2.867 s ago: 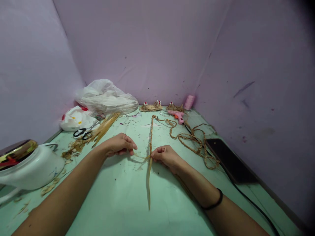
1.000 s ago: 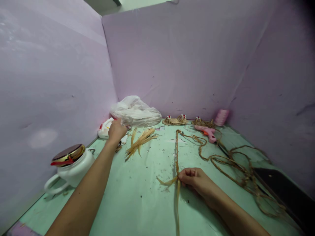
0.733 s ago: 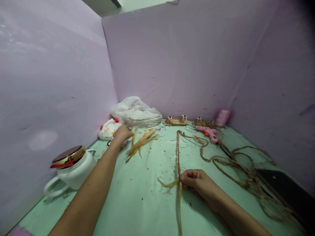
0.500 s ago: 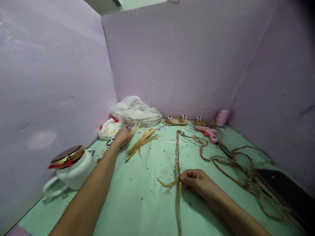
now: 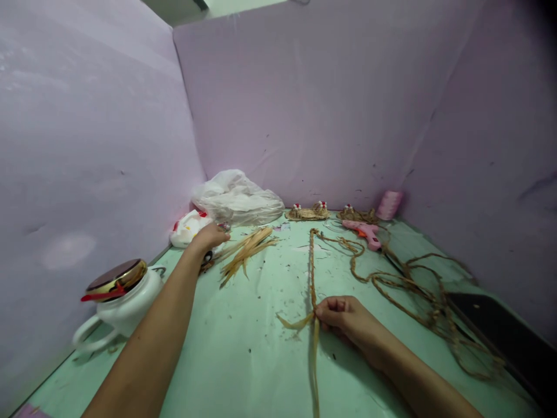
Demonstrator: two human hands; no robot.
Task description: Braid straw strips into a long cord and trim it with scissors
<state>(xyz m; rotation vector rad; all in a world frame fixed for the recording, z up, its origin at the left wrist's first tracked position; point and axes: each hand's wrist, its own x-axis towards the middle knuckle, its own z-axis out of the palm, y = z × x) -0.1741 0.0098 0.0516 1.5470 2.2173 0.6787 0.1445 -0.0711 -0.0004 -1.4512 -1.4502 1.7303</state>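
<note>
My right hand (image 5: 343,316) pinches the lower end of a braided straw cord (image 5: 312,270), where loose flat strands (image 5: 315,363) come out; one points left and another runs down toward me. The braid stretches away from me over the green table. My left hand (image 5: 209,237) is far off at the left, palm down, its fingers stretched out to the right and partly hidden. Just under it are a black-handled tool (image 5: 208,256), mostly covered, and some thin straw strips. A bundle of dry straw strips (image 5: 248,252) lies to its right.
A white mug (image 5: 130,305) with a gold-rimmed lid stands at left. Behind are a plastic bag (image 5: 237,200), straw pieces with red-and-white trims (image 5: 308,213), a pink glue gun (image 5: 363,233) and a pink spool (image 5: 389,205). Long braided cord (image 5: 404,307) tangles near a dark flat object (image 5: 500,331).
My left hand has shifted slightly left and its fingers have straightened. The straw strips that stood up beside it now lie lower on the table. My right hand keeps its pinch.
</note>
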